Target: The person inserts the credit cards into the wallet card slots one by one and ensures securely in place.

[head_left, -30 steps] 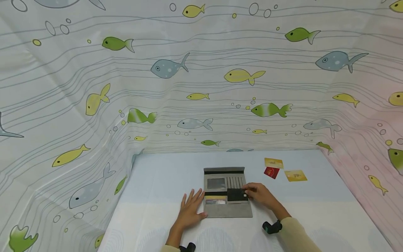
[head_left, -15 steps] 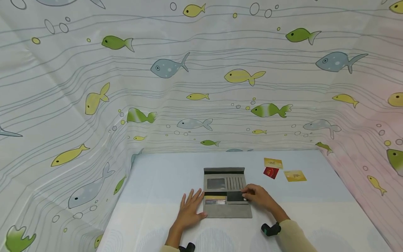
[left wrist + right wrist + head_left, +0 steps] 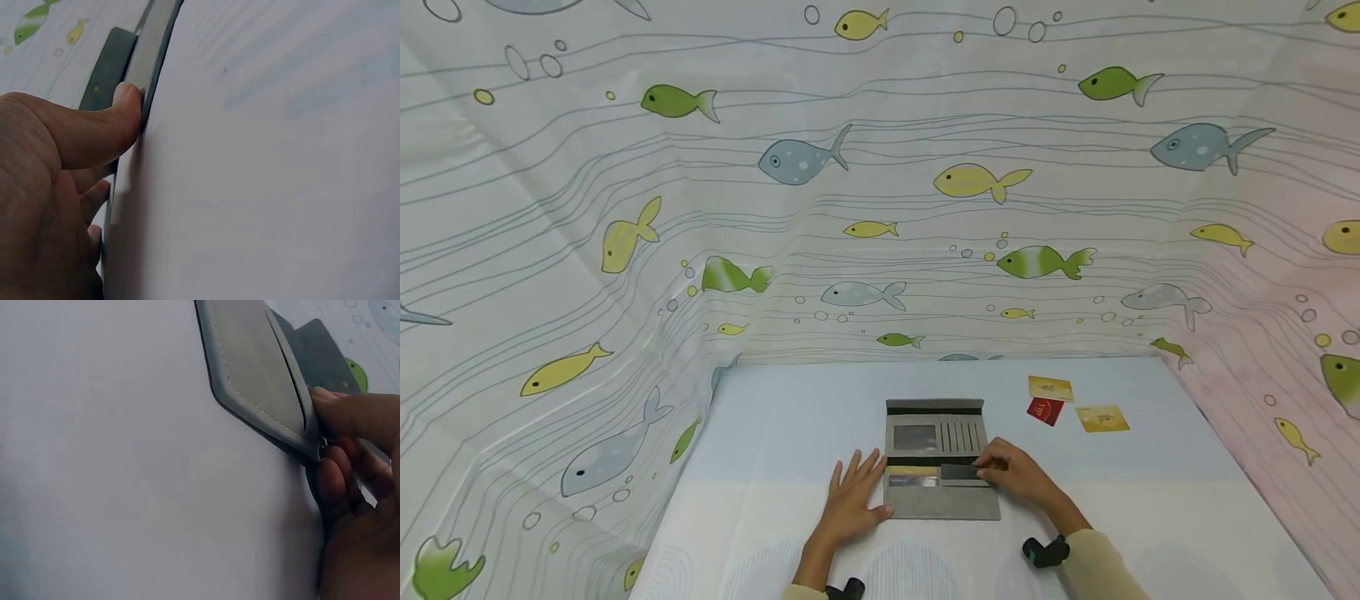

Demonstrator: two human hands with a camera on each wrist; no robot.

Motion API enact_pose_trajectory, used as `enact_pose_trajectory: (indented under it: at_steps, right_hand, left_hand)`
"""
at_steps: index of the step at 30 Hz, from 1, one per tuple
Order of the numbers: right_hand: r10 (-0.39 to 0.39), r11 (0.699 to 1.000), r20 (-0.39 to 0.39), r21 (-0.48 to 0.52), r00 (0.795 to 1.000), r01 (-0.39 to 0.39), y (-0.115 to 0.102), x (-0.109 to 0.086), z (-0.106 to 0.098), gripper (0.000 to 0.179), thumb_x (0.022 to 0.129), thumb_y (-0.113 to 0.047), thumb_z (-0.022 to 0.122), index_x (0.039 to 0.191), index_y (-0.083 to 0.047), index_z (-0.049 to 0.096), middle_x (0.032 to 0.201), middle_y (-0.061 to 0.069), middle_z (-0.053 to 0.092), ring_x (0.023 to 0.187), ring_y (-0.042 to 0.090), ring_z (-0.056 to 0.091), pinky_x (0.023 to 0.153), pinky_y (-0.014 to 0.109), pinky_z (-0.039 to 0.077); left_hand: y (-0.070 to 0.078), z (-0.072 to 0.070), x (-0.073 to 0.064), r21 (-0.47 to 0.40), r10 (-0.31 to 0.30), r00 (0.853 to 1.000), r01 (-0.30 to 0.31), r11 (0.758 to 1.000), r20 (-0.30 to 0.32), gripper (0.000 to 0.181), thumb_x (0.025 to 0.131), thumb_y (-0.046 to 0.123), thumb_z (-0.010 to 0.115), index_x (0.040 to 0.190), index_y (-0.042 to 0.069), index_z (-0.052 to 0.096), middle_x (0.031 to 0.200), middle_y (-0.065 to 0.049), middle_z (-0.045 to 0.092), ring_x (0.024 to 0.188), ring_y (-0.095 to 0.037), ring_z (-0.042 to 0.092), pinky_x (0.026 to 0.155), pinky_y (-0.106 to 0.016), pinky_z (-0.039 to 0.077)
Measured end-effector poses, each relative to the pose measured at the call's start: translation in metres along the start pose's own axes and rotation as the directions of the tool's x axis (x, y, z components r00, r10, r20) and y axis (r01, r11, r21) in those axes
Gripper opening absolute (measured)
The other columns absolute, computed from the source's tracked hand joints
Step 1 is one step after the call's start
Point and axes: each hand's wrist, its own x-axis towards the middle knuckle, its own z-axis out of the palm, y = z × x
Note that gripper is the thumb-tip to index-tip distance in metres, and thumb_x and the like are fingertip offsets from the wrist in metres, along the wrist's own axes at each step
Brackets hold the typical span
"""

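Observation:
A grey long wallet [image 3: 942, 505] lies unfolded on the table, its card slots and clear window facing up. My left hand [image 3: 853, 498] is spread along its left side. In the left wrist view the thumb of that hand [image 3: 81, 134] presses on the wallet's edge [image 3: 153, 53]. At the wallet's right side my right hand [image 3: 1018, 473] pinches the right end of a black card [image 3: 957, 472], most of which is inside a slot. The right wrist view shows the curled fingers [image 3: 331, 481] at the wallet's corner [image 3: 256, 369]. Left of the black card, a yellow-topped card [image 3: 913, 472] sits in a neighbouring slot.
Two yellow cards, one farther back [image 3: 1050, 387] and one to the right [image 3: 1102, 418], lie on the table's back right. A red VIP card [image 3: 1045, 411] lies beside them. A fish-patterned curtain [image 3: 880, 250] rises behind the table [image 3: 790, 417] and along both sides.
The black card has slid down toward the near side into the wallet slot, so less of it shows. My right hand has moved slightly with it; the left hand has stayed still.

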Motion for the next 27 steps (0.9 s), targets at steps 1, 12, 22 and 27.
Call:
enact_pose_trajectory:
  at_steps: [1,12,22,27]
  right_hand:
    - [-0.001,1.000,0.003,0.005,1.000,0.001,0.0010,-0.0002,0.0001,0.006,0.091,-0.017,0.073,0.097,-0.015,0.073,0.096,0.001,0.062,0.081,0.004,0.055,0.070,0.019,0.050]
    - [0.012,1.000,0.057,0.019,0.998,-0.013,-0.0024,-0.0003,-0.0013,0.003,0.090,-0.015,0.072,0.093,-0.013,0.071,0.092,0.000,0.060,0.079,0.005,0.054,0.068,0.019,0.049]
    - [0.006,1.000,0.074,-0.003,0.997,-0.006,-0.0009,0.0009,0.0009,0.007,0.090,-0.011,0.071,0.086,-0.016,0.069,0.090,-0.001,0.056,0.081,0.005,0.052,0.070,0.018,0.048]
    - [0.001,1.000,0.087,-0.002,0.996,-0.001,0.0011,-0.0006,0.0018,0.006,0.091,-0.013,0.071,0.085,-0.015,0.069,0.091,-0.001,0.057,0.083,0.006,0.052,0.071,0.019,0.047]
  left_hand:
    - [-0.0001,0.0002,-0.0001,0.001,-0.001,1.000,0.001,1.000,0.001,0.079,0.083,0.042,0.073,0.151,0.011,0.044,0.161,-0.012,0.037,0.152,-0.044,0.021,0.120,-0.067,0.004]
    - [-0.0008,-0.0032,0.0002,-0.022,0.024,1.000,-0.024,0.999,0.005,0.078,0.084,0.040,0.073,0.151,0.014,0.044,0.161,-0.014,0.036,0.152,-0.046,0.019,0.118,-0.069,0.002]
    - [-0.0023,-0.0030,0.0011,0.003,0.026,1.000,-0.026,1.000,0.013,0.073,0.085,0.042,0.073,0.150,0.021,0.047,0.161,-0.013,0.036,0.152,-0.045,0.019,0.119,-0.069,0.004]
    - [-0.0017,-0.0017,0.0006,0.010,0.013,1.000,-0.013,1.000,0.012,0.073,0.083,0.041,0.075,0.149,0.021,0.048,0.161,-0.013,0.037,0.152,-0.045,0.021,0.119,-0.070,0.006]
